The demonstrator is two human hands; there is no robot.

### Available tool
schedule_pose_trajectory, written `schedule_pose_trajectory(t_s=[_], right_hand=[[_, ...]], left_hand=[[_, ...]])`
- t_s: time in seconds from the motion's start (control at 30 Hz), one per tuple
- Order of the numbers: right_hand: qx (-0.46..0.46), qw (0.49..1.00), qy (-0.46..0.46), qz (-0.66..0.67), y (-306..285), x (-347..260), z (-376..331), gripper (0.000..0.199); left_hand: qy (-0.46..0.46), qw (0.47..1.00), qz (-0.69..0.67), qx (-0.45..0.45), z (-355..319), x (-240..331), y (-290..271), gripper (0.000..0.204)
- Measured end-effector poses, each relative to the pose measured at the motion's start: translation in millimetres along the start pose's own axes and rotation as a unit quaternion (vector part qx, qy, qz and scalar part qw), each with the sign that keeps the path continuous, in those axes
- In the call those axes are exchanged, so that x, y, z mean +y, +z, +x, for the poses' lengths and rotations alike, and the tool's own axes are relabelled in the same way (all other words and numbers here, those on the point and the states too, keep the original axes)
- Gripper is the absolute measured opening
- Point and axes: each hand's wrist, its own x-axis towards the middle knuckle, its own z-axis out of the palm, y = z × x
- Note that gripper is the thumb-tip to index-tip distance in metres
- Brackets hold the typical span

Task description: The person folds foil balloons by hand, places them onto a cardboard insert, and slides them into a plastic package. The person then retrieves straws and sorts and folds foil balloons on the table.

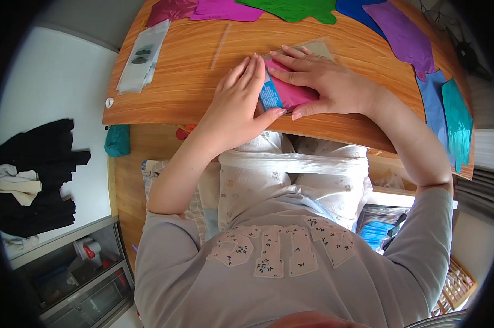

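Pink folded cloth (pixel 290 92), one, with a blue label, lies near the desk's (pixel 187 93) front edge; left hand (pixel 241 104) and right hand (pixel 326 82) press flat on it, fingers extended.

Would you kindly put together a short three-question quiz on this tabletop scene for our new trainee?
1. True or false: both hands rest on the folded pink item.
2. Which hand lies flat on top of it? A) left hand B) right hand
3. Fill in: the stack of clear bags lies to the person's ____ on the wooden table.

Key: 1 true; 2 B; 3 left.
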Motion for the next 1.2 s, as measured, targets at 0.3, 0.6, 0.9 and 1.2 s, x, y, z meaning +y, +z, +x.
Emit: schedule_pose_trajectory(t_s=[0.3,0.6,0.9,1.2], right_hand=[[0.002,0.999,-0.009,0.036,-1.9,-9.2,0.3,0.098],[-0.055,0.991,-0.075,0.097,-4.6,-37.9,-0.9,0.099],[0.047,0.791,0.109,0.6,-6.0,-35.6,9.2,0.058],[0.151,0.961,-0.12,-0.199,-2.3,4.8,116.0,0.05]], left_hand=[[-0.001,0.992,-0.106,0.074,-5.1,14.1,-2.6,0.079],[-0.226,0.761,-0.598,-0.111,-107.8,9.5,11.6,0.026],[-0.3,0.593,-0.747,0.017,-138.3,25.3,49.3,0.02],[-0.281,0.573,-0.766,0.08,-165.8,-10.8,66.8,0.021]])
